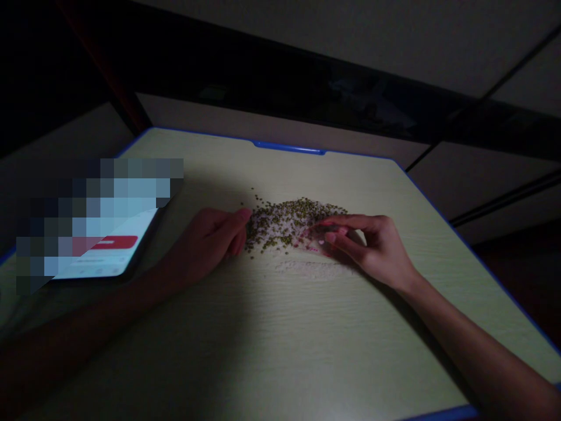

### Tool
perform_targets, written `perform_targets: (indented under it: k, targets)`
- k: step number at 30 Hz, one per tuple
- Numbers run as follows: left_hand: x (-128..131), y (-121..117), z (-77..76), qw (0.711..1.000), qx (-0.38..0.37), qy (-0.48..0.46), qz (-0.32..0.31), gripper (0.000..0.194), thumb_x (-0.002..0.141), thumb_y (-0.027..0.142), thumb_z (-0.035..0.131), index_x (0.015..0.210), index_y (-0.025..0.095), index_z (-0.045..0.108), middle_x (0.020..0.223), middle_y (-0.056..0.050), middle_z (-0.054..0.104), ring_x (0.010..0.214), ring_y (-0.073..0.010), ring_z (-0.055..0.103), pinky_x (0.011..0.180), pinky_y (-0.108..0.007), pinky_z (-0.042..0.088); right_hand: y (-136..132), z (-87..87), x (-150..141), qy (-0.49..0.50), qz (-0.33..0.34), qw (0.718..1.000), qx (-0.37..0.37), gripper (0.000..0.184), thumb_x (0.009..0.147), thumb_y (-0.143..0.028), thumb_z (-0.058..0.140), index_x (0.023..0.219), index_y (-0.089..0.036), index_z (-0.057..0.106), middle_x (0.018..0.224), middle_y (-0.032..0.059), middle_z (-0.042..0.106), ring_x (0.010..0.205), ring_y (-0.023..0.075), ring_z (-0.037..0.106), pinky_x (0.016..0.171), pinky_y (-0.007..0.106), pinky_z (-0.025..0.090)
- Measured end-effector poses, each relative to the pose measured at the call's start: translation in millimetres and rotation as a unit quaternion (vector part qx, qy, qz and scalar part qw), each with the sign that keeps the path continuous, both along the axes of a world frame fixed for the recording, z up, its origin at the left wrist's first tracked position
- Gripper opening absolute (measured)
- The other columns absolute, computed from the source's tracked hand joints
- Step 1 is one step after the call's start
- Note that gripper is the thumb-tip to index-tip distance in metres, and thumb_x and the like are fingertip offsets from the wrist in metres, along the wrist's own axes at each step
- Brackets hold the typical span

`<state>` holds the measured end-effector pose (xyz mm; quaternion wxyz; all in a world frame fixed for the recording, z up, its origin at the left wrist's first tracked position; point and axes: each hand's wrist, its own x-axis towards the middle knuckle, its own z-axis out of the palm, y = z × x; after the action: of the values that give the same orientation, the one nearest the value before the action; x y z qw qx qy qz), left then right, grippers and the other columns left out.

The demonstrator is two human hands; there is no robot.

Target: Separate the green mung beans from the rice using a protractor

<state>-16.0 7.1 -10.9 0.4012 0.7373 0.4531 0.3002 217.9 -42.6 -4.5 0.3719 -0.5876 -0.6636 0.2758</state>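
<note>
A heap of small green beans mixed with white rice grains [289, 221] lies spread on the pale desk top [280, 339]. My left hand [213, 237] rests on the desk at the heap's left edge, fingers curled, thumb tip touching the beans. My right hand [366, 241] lies at the heap's right edge, fingers bent and pressed toward the thumb in a pinch over the grains; what it holds is too small to make out. A thin patch of white rice [313, 268] lies just in front of the heap.
A lit phone [109, 242] lies on the desk at the left, beside my left forearm. The desk has a blue rim [289, 147]. Beyond it the tiled floor is dim, crossed by a dark beam.
</note>
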Motion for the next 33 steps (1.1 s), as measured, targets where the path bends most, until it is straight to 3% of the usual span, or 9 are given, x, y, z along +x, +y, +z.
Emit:
perform_targets:
  k: [6, 14, 23, 33]
  targets:
    - [0.1, 1.3, -2.6, 1.000, 0.004, -0.003, 0.002, 0.052, 0.082, 0.044, 0.033, 0.036, 0.021, 0.038, 0.037, 0.003, 0.043, 0.039, -0.0098, 0.042, 0.048, -0.025, 0.033, 2.2, 4.4, 4.4, -0.049, -0.052, 0.997, 0.029, 0.019, 0.071, -0.022, 0.059, 0.082, -0.013, 0.072, 0.057, 0.0032, 0.061, 0.053, 0.0129, 0.051, 0.047, 0.025, 0.041]
    - [-0.5, 2.5, -4.0, 1.000, -0.002, -0.010, 0.001, 0.052, 0.082, 0.045, 0.033, 0.036, 0.021, 0.039, 0.037, 0.003, 0.043, 0.039, -0.0105, 0.042, 0.048, -0.025, 0.033, 1.0, 4.1, 5.0, -0.036, -0.033, 0.999, 0.019, 0.022, 0.072, -0.022, 0.059, 0.087, -0.013, 0.072, 0.064, 0.0056, 0.065, 0.055, 0.0137, 0.052, 0.046, 0.025, 0.040]
    - [-1.1, 2.0, -3.8, 1.000, -0.006, -0.012, 0.000, 0.053, 0.083, 0.045, 0.034, 0.037, 0.020, 0.039, 0.037, 0.003, 0.042, 0.039, -0.0098, 0.042, 0.048, -0.025, 0.033, 3.8, 1.6, 4.7, -0.085, -0.057, 0.992, 0.068, 0.021, 0.071, -0.021, 0.059, 0.084, -0.013, 0.073, 0.058, 0.0032, 0.064, 0.055, 0.0142, 0.053, 0.052, 0.027, 0.041]
    - [0.2, 0.6, -0.3, 1.000, -0.006, -0.006, -0.004, 0.051, 0.084, 0.039, 0.033, 0.038, 0.020, 0.038, 0.038, 0.003, 0.042, 0.040, -0.0089, 0.042, 0.050, -0.023, 0.034, 3.9, 0.4, 5.4, -0.081, -0.048, 0.994, 0.060, 0.020, 0.071, -0.021, 0.060, 0.084, -0.013, 0.072, 0.060, 0.0038, 0.065, 0.059, 0.0156, 0.056, 0.054, 0.028, 0.042]
